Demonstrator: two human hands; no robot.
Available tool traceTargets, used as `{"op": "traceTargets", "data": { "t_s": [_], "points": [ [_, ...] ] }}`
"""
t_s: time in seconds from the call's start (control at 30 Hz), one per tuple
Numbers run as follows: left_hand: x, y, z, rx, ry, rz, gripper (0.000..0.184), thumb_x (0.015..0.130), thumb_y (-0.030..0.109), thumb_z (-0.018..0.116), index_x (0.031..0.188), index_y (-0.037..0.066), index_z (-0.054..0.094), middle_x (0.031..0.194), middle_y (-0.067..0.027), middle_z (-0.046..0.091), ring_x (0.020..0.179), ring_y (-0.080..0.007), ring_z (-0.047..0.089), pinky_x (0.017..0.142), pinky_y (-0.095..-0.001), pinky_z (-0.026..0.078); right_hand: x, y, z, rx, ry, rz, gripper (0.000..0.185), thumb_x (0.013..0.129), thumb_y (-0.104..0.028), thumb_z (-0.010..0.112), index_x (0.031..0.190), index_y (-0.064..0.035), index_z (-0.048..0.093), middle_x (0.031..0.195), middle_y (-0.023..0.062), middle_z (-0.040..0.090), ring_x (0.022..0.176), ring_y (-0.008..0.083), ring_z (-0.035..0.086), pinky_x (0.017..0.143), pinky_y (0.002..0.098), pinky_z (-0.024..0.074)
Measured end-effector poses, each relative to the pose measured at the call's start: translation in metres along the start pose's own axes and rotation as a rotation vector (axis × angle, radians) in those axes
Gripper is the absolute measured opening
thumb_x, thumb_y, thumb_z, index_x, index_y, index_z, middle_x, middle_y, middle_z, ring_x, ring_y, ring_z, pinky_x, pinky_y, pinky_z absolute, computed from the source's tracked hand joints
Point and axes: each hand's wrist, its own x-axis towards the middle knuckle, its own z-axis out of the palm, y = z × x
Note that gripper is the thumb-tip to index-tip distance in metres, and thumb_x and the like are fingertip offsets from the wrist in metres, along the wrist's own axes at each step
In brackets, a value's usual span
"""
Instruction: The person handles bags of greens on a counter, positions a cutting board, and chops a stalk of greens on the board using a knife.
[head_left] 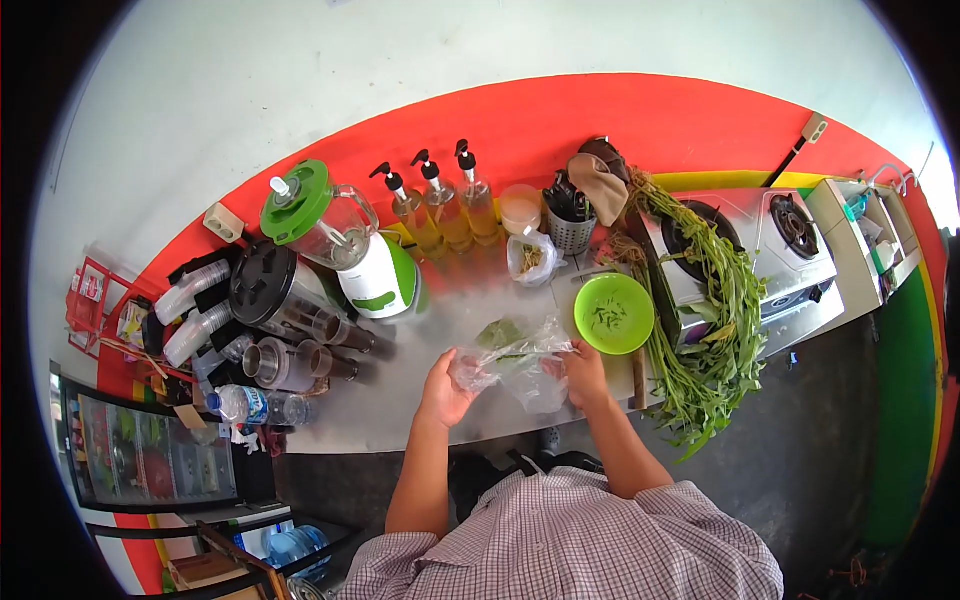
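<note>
A clear plastic bag (540, 390) stretches between both hands above the metal table (385, 415), something green showing at its far side. The left hand (446, 392) grips one edge, the right hand (584, 376) the opposite edge. Just beyond the right hand sits a green bowl (641, 326); farther right, leafy stems (735, 330) drape over the stove (790, 245). Beyond the left hand, to its left, stands a blender (375, 285).
</note>
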Motion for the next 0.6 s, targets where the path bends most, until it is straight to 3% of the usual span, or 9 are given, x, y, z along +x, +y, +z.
{"op": "traceTargets", "data": {
  "t_s": [0.07,0.2,0.27,0.3,0.37,0.43,0.5,0.57,0.6],
  "points": [
    [0.008,-0.001,-0.006,-0.117,-0.048,-0.037,0.039,0.105,0.034,0.047,0.125,0.002,0.057,0.115,-0.0134,0.068,0.102,-0.0279,0.065,0.095,-0.0478,0.053,0.0,-0.009,0.005,0.294,-0.007,0.074,0.018,0.099,0.002,0.053,0.116,0.0024,0.058,0.103,0.013,0.068,0.081,0.0226,0.069,0.068,0.0293,0.0587],
    [0.033,-0.011,-0.032,-0.272,-0.06,-0.047,0.033,0.106,0.032,0.046,0.118,0.005,0.059,0.11,-0.0109,0.07,0.103,-0.0276,0.067,0.091,-0.0465,0.055,0.016,-0.001,-0.003,0.394,0.002,0.115,0.018,0.098,0.004,0.05,0.114,-0.0003,0.057,0.102,0.0143,0.068,0.076,0.02,0.068,0.064,0.0284,0.0578],
    [0.052,-0.017,-0.061,-0.348,-0.125,-0.047,0.032,0.106,0.031,0.045,0.117,0.005,0.059,0.108,-0.01,0.07,0.103,-0.0273,0.068,0.089,-0.046,0.056,0.031,0.012,-0.021,0.444,-0.173,0.229,0.013,0.098,-0.001,0.052,0.108,-0.0045,0.058,0.098,0.0099,0.068,0.067,0.0152,0.061,0.053,0.0245,0.0493],
    [0.052,-0.015,-0.062,-0.386,-0.162,-0.066,0.032,0.106,0.031,0.043,0.117,0.005,0.059,0.107,-0.0101,0.07,0.104,-0.026,0.067,0.093,-0.046,0.055,0.033,0.012,-0.023,0.448,-0.172,0.226,0.013,0.098,-0.001,0.052,0.108,-0.0045,0.058,0.098,0.0099,0.068,0.067,0.0152,0.061,0.053,0.0245,0.0493],
    [0.052,-0.017,-0.065,-0.425,-0.198,-0.09,0.033,0.107,0.03,0.042,0.118,0.004,0.059,0.106,-0.0101,0.069,0.105,-0.0246,0.066,0.097,-0.046,0.053,0.035,0.012,-0.029,0.49,-0.236,0.365,0.009,0.098,-0.015,0.055,0.102,-0.0112,0.062,0.082,0.0023,0.065,0.055,0.0131,0.053,0.048,0.0289,0.0443],
    [0.033,-0.011,-0.036,-0.182,0.032,0.052,0.029,0.102,0.029,0.051,0.117,0.006,0.06,0.105,-0.0087,0.069,0.102,-0.023,0.066,0.092,-0.0447,0.054,0.033,0.01,-0.037,0.449,-0.201,0.37,0.007,0.095,-0.017,0.059,0.1,-0.0128,0.062,0.083,0.0017,0.065,0.058,0.0136,0.055,0.051,0.0309,0.0449],
    [0.037,-0.005,-0.045,-0.113,0.108,0.063,0.03,0.098,0.029,0.057,0.119,0.007,0.059,0.105,-0.0083,0.069,0.102,-0.0235,0.065,0.094,-0.0435,0.052,0.027,0.002,-0.036,0.407,-0.163,0.378,0.006,0.093,-0.019,0.062,0.097,-0.0144,0.062,0.083,0.001,0.065,0.06,0.014,0.056,0.053,0.0328,0.0455],
    [0.033,-0.005,-0.045,-0.046,0.19,0.072,0.034,0.095,0.03,0.063,0.12,0.008,0.058,0.106,-0.0078,0.068,0.102,-0.024,0.064,0.095,-0.0423,0.05,-0.003,-0.022,-0.014,-0.089,0.116,0.007,0.025,0.089,-0.026,0.069,0.107,-0.0104,0.06,0.089,0.0042,0.065,0.076,0.0203,0.063,0.068,0.0369,0.0507],
    [0.023,-0.001,-0.031,0.27,0.293,0.21,0.042,0.091,0.033,0.068,0.123,0.008,0.057,0.112,-0.0093,0.065,0.108,-0.0268,0.059,0.098,-0.0433,0.047,-0.014,-0.03,-0.009,-0.093,0.12,0.014,0.025,0.089,-0.026,0.069,0.107,-0.0104,0.06,0.089,0.0042,0.065,0.076,0.0203,0.063,0.068,0.0369,0.0507]
  ]
}}
